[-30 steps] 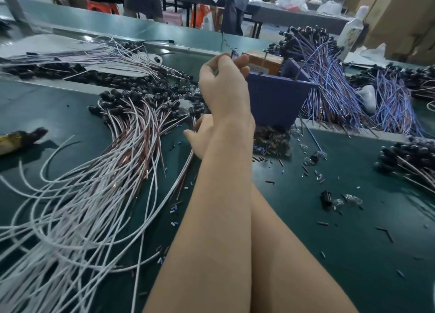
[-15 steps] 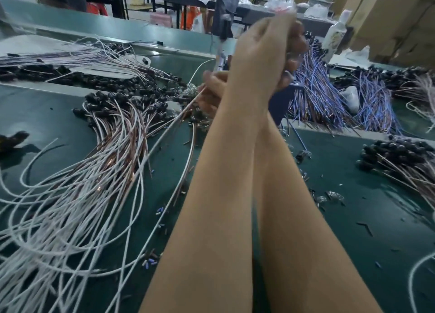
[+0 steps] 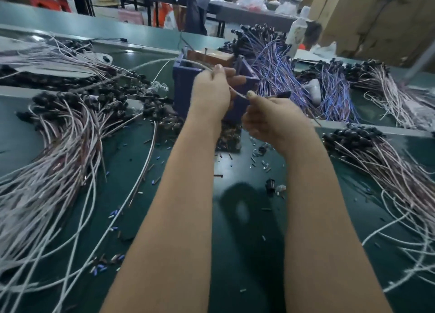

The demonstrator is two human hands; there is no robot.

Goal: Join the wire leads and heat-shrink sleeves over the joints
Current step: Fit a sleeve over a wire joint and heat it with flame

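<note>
In the head view, both bare forearms reach out over a green table (image 3: 247, 218) toward a blue bin (image 3: 181, 93) that stands at its middle. The left hand (image 3: 211, 93) is raised in front of the bin, its grip closed: thumb and curled fingers pinch a thin white wire (image 3: 236, 92) near the bin's top edge. From there the wire runs down and to the right, across the front of the bin, to the right hand (image 3: 270, 117). The right hand's grip is also closed, thumb pressed on forefinger with the wire pinched between them. Just past that thumb, on the side away from the bin, a short dark sleeve (image 3: 281, 95) sticks out in line with the wire; blur hides whether it sits on the wire or beside it.

Behind the bin stands a wooden block (image 3: 209, 57). Left of the bin lies a broad heap of white and brown wires (image 3: 70, 129) with black caps at their ends. Right of the bin and behind it lies a bundle of blue wires (image 3: 277, 65), and farther right another capped bundle (image 3: 376, 157). Small cut bits (image 3: 259, 164) are scattered on the table in front of the bin.
</note>
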